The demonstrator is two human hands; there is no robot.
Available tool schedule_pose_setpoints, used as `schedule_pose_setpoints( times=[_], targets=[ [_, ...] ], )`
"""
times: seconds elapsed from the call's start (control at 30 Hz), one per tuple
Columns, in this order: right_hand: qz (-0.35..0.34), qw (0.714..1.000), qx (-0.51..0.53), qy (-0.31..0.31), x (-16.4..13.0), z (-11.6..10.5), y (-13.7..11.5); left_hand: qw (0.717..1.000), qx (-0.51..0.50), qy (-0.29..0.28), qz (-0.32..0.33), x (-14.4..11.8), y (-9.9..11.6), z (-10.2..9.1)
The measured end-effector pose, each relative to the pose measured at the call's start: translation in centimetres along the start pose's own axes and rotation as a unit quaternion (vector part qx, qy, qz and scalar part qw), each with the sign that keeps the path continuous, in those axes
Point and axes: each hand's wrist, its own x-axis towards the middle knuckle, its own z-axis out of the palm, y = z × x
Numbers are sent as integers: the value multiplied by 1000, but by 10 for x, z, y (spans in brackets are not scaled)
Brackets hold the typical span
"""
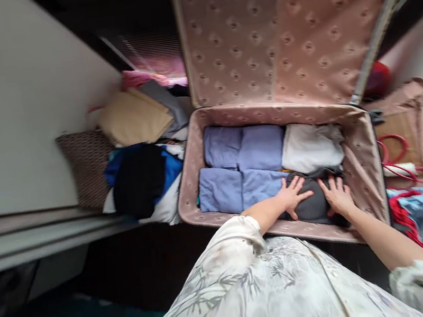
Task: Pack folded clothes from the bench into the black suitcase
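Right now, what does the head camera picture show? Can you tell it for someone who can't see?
Both hands, left hand and right hand, press flat on a dark folded garment inside an open pink suitcase. Folded blue clothes and a white garment lie packed beside it; a clothes pile sits left of the suitcase.

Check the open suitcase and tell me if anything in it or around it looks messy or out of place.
Inside the pink-lined suitcase the folded lavender clothes and white garment lie neat; both hands, left and right, press flat on a dark grey garment. Outside, red cord sprawls loose at one side.
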Motion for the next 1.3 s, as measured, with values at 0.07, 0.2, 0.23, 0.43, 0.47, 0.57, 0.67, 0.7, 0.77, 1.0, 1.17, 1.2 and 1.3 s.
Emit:
schedule_pose_setpoints(
  times=[0.07,0.2,0.23,0.43,0.47,0.57,0.67,0.7,0.77,1.0,1.17,1.2,1.3],
  targets=[
    [2,1000,-23,3,7,10,6,1000,4,0,10,-12,0,-12],
    [-16,999,-21,29,16,30,15,993,-63,93,-32,-70,4,-40],
    [-19,999,-13,39,16,33,16,984,-96,143,-47,-95,3,-50],
    [-5,998,-28,62,5,21,2,809,-101,463,-347,-306,-48,-129],
    [-2,997,-53,55,2,13,-3,761,-63,474,-438,-339,-63,-140],
    [21,992,-125,19,-7,-8,-20,690,-11,367,-624,-405,-105,-157],
    [48,986,-162,-16,-10,-20,-32,701,12,240,-671,-426,-128,-160],
    [52,985,-165,-24,-10,-22,-34,705,22,220,-674,-428,-131,-161],
    [56,986,-155,-32,-9,-24,-35,708,32,204,-676,-431,-135,-166],
    [50,995,-87,-3,-4,-53,-43,704,101,195,-675,-432,-141,-177],
    [17,996,-74,46,-6,-92,-79,703,131,189,-673,-418,-139,-166],
    [5,996,-66,55,-6,-99,-90,704,123,198,-671,-420,-139,-167],
    [-42,996,-30,78,-4,-117,-126,695,80,247,-671,-439,-138,-174]
  ],
)
